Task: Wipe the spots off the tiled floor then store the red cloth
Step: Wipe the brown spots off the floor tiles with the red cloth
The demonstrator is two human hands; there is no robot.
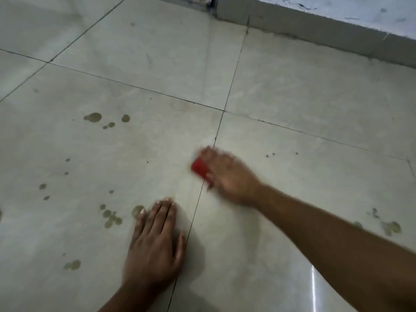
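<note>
Brown spots are sitting untouched on the left tile of the tiled floor, far and near. Your left hand is bracing flat near you, fingers spread, holding nothing. Right of it, your right hand is pressing the red cloth over the grout line, fingers closed on it; the wad's long axis is running far-left to near-right, and those spots are lying left of it.
</note>
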